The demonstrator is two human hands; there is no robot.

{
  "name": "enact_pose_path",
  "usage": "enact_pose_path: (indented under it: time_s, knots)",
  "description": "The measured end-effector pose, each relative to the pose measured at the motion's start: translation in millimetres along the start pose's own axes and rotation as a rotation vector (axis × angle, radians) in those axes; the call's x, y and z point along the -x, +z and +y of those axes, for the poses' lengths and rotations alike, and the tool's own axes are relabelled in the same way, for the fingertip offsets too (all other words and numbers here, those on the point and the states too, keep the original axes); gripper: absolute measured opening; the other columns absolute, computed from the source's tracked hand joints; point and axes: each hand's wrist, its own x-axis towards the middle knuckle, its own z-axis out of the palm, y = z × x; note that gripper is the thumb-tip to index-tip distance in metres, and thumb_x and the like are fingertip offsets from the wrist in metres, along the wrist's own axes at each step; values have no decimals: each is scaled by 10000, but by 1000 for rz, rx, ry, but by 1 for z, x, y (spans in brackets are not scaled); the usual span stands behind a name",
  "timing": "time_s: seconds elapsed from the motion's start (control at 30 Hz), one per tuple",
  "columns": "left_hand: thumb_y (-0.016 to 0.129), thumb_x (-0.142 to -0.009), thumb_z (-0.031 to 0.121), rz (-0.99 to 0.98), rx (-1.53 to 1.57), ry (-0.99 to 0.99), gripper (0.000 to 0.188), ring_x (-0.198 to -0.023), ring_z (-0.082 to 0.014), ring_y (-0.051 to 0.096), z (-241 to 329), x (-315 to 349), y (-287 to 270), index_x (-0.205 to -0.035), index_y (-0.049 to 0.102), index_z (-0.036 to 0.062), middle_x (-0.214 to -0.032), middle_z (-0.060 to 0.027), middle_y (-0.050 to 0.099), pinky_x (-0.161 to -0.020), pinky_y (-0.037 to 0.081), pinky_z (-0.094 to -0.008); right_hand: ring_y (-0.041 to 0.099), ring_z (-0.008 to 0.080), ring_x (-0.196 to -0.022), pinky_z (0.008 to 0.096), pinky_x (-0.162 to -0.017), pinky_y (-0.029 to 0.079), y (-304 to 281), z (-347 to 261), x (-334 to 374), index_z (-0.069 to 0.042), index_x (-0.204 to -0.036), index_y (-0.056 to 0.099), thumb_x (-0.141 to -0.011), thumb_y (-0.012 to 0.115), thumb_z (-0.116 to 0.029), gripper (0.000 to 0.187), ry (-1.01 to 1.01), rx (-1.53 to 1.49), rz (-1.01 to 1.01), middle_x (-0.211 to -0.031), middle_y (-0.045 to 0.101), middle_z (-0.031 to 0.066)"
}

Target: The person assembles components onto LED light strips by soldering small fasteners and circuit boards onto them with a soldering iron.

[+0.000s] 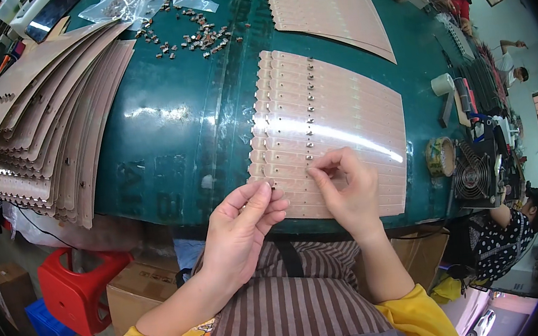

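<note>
A tan circuit board panel (pixel 350 118) with a scalloped left edge lies on the green table in front of me. Small metal components (pixel 309 98) stand in a row down it, from its far edge toward my right hand. My left hand (pixel 239 229) is closed over the panel's near left corner, with a tiny dark metal component (pixel 273 187) at its fingertips. Over the panel, at the near end of the row, my right hand (pixel 354 191) has thumb and forefinger pinched together. Whatever is between them is hidden.
Loose components (pixel 205 39) lie scattered beside a clear plastic bag (pixel 131 5) at the back. A fanned stack of panels (pixel 68 119) fills the left side; more panels (pixel 326 3) lie behind. Right are a tape roll (pixel 440 157) and a fan (pixel 473 176). Other people work along the right.
</note>
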Motion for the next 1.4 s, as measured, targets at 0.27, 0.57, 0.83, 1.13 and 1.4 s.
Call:
enact_pose_path:
  time_s: [0.27, 0.57, 0.83, 1.13, 1.4]
  knots:
    - [582, -891, 160, -8, 25, -47, 208, -856, -116, 611, 0, 3, 5, -1050, 570, 26, -963, -74, 627, -750, 513, -213, 603, 206, -659, 277, -567, 496, 1, 5, 7, -12, -795, 580, -724, 673, 37, 127, -143, 147, 50, -721, 586, 92]
    - [599, -879, 132, -70, 6, -108, 242, -906, -159, 600, -6, 3, 14, -1063, 563, -20, -980, -95, 608, -809, 501, -269, 606, 137, -791, 258, -686, 501, -8, -27, 30, 16, -900, 590, -751, 662, 68, 174, 143, -429, 5, -857, 627, 89]
    - [635, -847, 91, -144, 17, -111, 215, -917, -153, 589, -9, 4, 13, -1027, 594, -18, -984, -93, 610, -837, 493, -276, 601, 145, -865, 255, -768, 495, -5, -28, 36, 35, -959, 538, -757, 650, 98, 239, 277, -754, 9, -929, 609, 115]
    - [638, -839, 69, -175, 6, -206, 184, -889, -159, 605, -6, 5, 9, -994, 603, -24, -995, -107, 610, -832, 513, -278, 602, 154, -861, 264, -782, 492, -6, -20, 40, 13, -880, 514, -759, 620, 130, 200, 233, -797, -22, -900, 602, 120]
    - [579, -872, 83, -111, -24, -160, 213, -960, -215, 606, -3, 5, 12, -1053, 562, -28, -1027, -157, 609, -881, 501, -314, 617, 149, -807, 264, -730, 503, -3, -12, 29, -9, -834, 484, -775, 613, 95, 176, 141, -531, 3, -857, 611, 108]
